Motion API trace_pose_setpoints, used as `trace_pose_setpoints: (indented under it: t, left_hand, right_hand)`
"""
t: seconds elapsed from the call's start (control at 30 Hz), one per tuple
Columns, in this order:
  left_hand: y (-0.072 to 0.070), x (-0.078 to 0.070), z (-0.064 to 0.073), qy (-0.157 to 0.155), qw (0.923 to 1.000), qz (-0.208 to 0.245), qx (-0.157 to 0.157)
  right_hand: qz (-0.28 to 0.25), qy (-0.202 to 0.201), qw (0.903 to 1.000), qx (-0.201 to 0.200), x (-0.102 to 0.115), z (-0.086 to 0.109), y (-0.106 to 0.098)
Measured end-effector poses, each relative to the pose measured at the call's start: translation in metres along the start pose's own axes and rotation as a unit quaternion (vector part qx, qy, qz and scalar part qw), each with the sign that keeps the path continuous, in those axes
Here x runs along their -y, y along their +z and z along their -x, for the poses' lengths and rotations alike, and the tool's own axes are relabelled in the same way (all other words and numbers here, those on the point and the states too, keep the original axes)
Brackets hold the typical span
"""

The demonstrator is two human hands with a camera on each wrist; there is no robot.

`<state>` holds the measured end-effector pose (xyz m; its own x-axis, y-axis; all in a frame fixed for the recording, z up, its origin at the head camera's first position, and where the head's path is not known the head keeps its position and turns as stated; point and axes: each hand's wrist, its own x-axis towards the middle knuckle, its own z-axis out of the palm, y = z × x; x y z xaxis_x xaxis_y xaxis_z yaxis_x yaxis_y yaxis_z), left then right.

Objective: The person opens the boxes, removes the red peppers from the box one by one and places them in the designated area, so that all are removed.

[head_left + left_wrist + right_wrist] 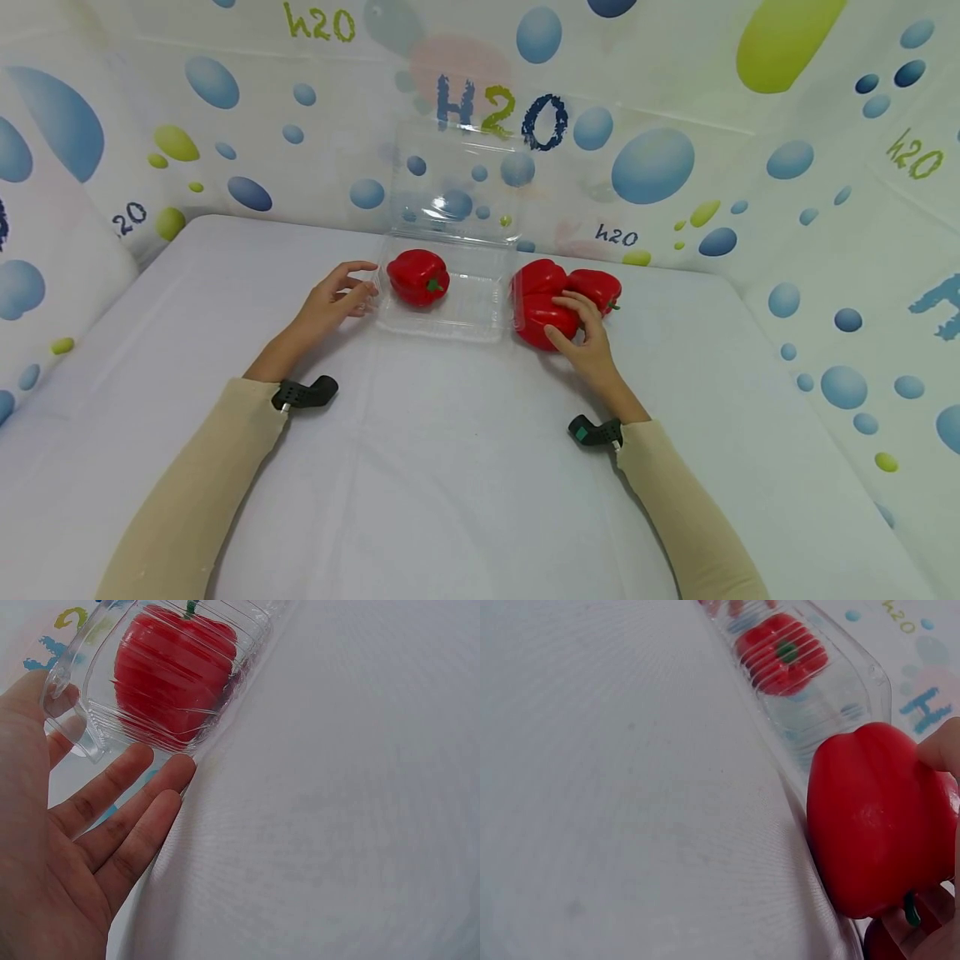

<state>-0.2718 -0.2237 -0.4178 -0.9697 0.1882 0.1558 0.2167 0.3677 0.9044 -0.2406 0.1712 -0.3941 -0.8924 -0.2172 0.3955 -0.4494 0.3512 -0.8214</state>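
Note:
A clear plastic box [472,321] stands on the table with its hinged lid [457,183] raised at the back. One red bell pepper [414,273] lies in its left part, green stem facing front right. My left hand [330,300] is at the box's left edge, its fingers extended against the wall in the left wrist view. To the right of the box, my right hand [596,346] grips a red bell pepper [877,817] between thumb and fingers. Two more bell peppers, one behind [542,273] and one at the right [600,286], lie close to it.
White cloth covers the table [420,467]. Behind it hangs a white curtain [697,83] with blue and green drops. Dark wrist devices sit at both sleeve cuffs, a left one [303,393] and a right one [596,432].

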Motion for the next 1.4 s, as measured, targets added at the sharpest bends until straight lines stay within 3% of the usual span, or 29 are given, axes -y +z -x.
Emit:
trace_pose_setpoints:
  t: [0.17,0.37,0.5,0.63,0.87,1.03,1.27,1.4]
  left_hand:
    - [-0.001,-0.004,0.001,-0.009,0.9999,-0.002,0.005]
    - [-0.001,-0.032,0.012,-0.012,0.9999,-0.002,0.008]
    - [-0.001,-0.039,0.015,-0.007,0.9999,-0.002,0.012]
    - [-0.001,-0.039,0.015,-0.008,0.9999,-0.001,0.012]
    - [0.001,0.0,-0.001,-0.003,1.0,-0.009,-0.002]
    - [0.0,-0.003,-0.001,-0.005,0.9999,-0.011,0.004]
    - [0.0,-0.031,0.01,-0.014,0.9998,-0.009,0.007]
    - [0.0,-0.023,0.007,-0.012,0.9999,-0.008,0.007]
  right_hand:
    - [0.001,0.003,1.0,-0.004,0.001,0.001,0.0]
    - [-0.008,-0.003,0.9999,-0.008,0.001,0.001,0.0]
    - [-0.017,-0.008,0.9998,-0.011,0.002,0.001,0.0]
    - [-0.026,-0.011,0.9995,-0.016,0.003,0.001,0.0]
    - [-0.03,-0.026,0.9989,-0.026,0.001,0.001,0.0]
    - [-0.033,-0.04,0.9982,-0.03,0.0,0.001,-0.001]
    - [-0.043,-0.051,0.9972,-0.035,0.001,0.001,-0.001]
    - [-0.049,-0.061,0.9962,-0.039,0.002,0.001,-0.001]
